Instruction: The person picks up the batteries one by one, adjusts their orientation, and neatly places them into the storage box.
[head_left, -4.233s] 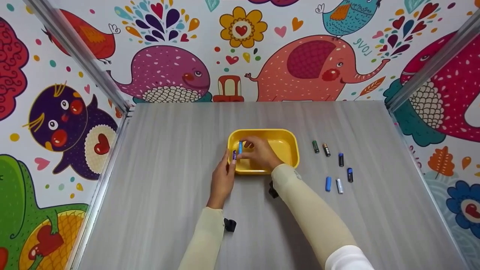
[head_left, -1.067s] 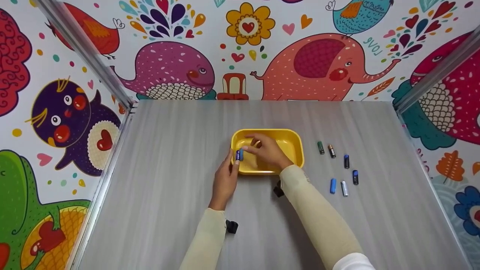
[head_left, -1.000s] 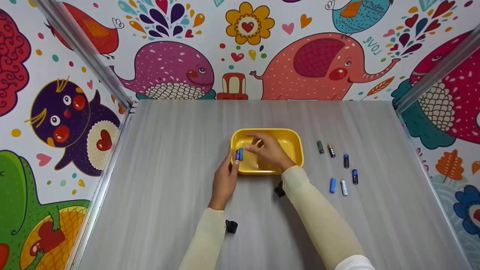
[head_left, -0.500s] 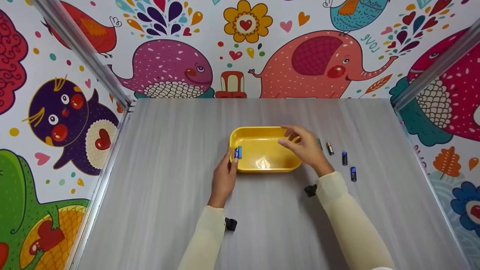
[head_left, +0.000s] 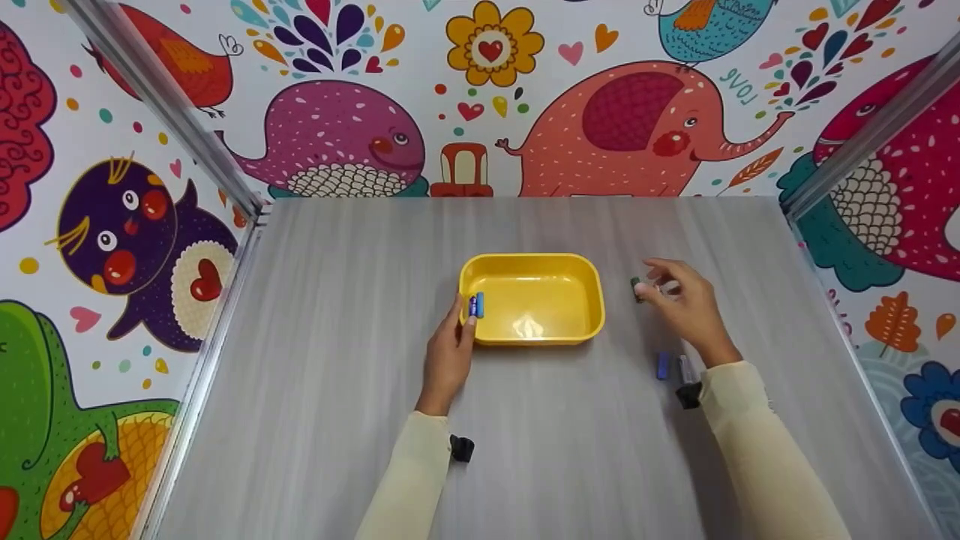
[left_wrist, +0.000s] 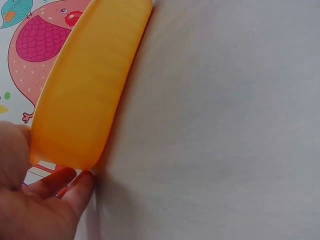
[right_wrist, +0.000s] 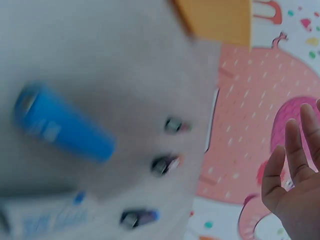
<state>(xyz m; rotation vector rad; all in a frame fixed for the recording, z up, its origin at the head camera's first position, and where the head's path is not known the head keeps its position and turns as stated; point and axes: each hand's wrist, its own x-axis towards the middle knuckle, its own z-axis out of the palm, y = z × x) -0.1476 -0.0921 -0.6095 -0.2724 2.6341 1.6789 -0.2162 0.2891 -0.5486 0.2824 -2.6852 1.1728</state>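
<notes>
My left hand [head_left: 448, 360] grips the left end of a yellow plastic tray [head_left: 536, 339], thumb over the rim and fingers against the outer wall, as the left wrist view shows. Inside that end, a purple battery [head_left: 472, 306] and a light blue battery [head_left: 480, 304] lie side by side. Right of the tray, my right hand [head_left: 690, 307] hovers over the loose batteries with fingers spread and nothing between them. A green battery [head_left: 636, 289] shows just beyond its thumb. Nearer the wrist lie a blue battery [right_wrist: 65, 122] and a white battery [right_wrist: 45, 215].
In the right wrist view, two more dark batteries, one with a copper end [right_wrist: 165, 164] and one with a blue end [right_wrist: 139, 217], lie on the grey table [head_left: 337, 315]; the hand hides them from the head view. A patterned wall [head_left: 465, 97] borders the back.
My right hand has let go of the light blue battery beside the purple one and moved right, out of the tray to the loose batteries. The left hand keeps its grip on the tray.
</notes>
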